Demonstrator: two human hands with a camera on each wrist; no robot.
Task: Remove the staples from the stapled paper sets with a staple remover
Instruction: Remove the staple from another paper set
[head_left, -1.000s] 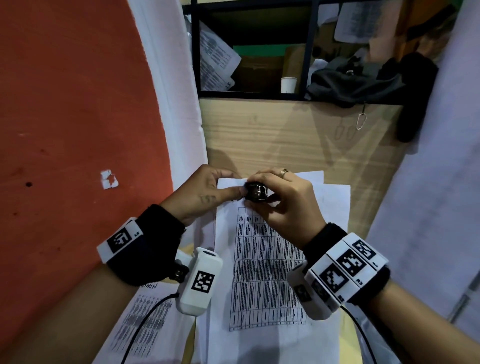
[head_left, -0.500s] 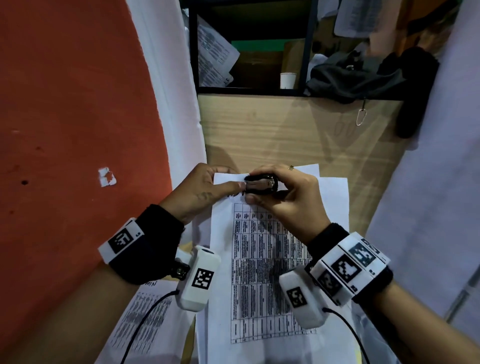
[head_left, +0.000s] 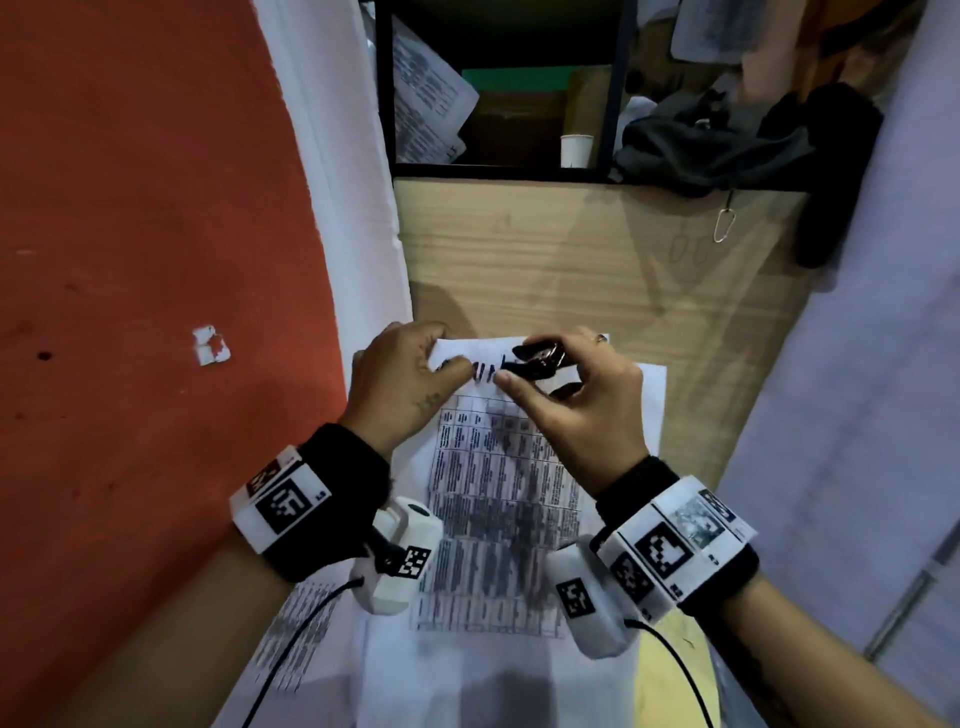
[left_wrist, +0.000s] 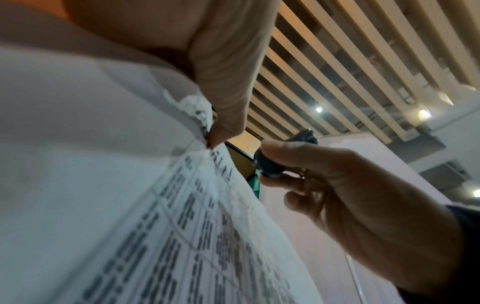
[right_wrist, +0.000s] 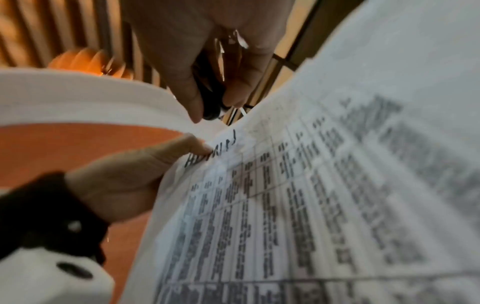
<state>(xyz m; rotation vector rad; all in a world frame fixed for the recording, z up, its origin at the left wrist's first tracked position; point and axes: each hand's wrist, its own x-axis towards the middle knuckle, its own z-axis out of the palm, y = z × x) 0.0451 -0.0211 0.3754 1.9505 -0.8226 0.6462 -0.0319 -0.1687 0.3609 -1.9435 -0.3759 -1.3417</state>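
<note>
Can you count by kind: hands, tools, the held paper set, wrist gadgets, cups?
2 hands: left hand, right hand
1 staple remover
1 paper set, held
2 wrist cameras: left wrist camera, right wrist camera
1 paper cup
Total: 7

Right hand (right_wrist: 207, 51) gripping black staple remover (right_wrist: 210, 98), left hand (right_wrist: 124, 185) pinching printed paper set (right_wrist: 324, 195) at its corner

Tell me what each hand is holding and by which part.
Left hand pinches the stapled paper set at its top left corner. Right hand grips the staple remover by its two sides.
</note>
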